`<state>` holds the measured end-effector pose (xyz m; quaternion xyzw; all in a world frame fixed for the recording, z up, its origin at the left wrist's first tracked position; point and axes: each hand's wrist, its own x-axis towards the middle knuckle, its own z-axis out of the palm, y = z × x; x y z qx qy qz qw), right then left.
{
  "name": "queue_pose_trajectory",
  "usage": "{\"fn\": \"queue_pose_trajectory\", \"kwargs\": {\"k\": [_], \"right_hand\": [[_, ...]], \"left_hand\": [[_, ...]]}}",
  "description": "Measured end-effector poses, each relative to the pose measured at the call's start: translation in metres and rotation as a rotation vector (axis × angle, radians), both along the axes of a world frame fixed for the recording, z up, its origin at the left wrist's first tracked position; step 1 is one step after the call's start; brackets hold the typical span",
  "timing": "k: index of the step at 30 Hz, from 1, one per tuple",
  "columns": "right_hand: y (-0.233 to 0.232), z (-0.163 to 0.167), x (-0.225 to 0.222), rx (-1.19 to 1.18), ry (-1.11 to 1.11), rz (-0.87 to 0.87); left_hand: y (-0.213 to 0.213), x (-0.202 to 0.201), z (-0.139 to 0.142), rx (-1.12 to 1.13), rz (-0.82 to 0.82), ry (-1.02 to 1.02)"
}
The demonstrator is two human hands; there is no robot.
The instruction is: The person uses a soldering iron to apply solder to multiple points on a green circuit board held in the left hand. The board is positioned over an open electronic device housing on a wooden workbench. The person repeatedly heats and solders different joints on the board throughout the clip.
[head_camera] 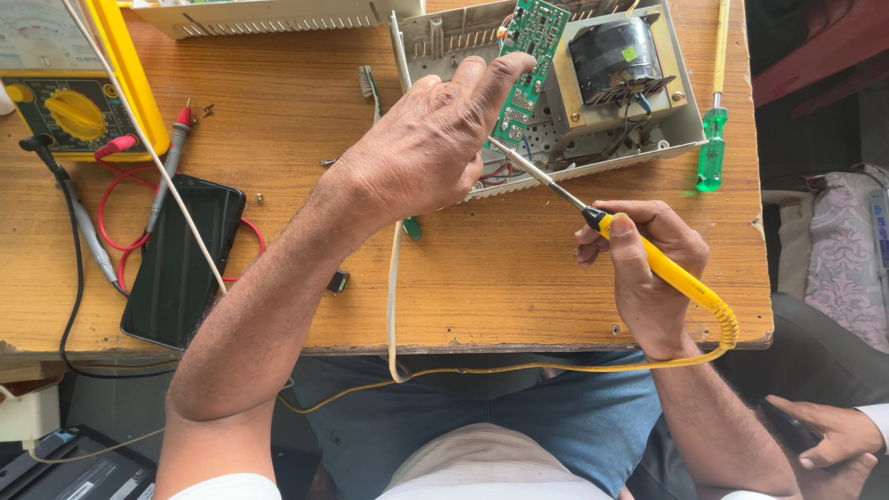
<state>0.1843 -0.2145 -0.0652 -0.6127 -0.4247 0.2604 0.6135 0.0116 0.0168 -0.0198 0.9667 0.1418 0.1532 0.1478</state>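
Note:
My left hand (431,143) reaches across the wooden table and pinches a green circuit board (530,46), holding it upright at the edge of an opened grey metal case (444,42). Inside that case sits a black transformer (618,57) with wires. My right hand (639,264) grips a yellow-handled soldering iron (671,273). Its metal tip (523,167) points up-left toward the bottom of the board, partly hidden behind my left hand. A coiled yellow cord (727,326) trails from the handle over the table's front edge.
A yellow multimeter (65,102) with red and black probes sits at the far left, next to a dark phone (181,259). A green-handled screwdriver (711,153) lies at the right. Small screws dot the table. Another person's hand (829,435) holds a phone at the lower right.

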Motion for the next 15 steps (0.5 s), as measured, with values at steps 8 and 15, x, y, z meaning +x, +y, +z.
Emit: {"fn": "queue_pose_trajectory", "kwargs": {"k": [8,15], "right_hand": [[0.000,-0.001,0.000,0.000,0.004,-0.011],[0.000,-0.002,0.002,0.022,0.044,-0.005]], "left_hand": [[0.000,-0.004,0.004,-0.073,-0.004,-0.005],[0.000,-0.005,0.012,-0.165,-0.009,0.009]]}}
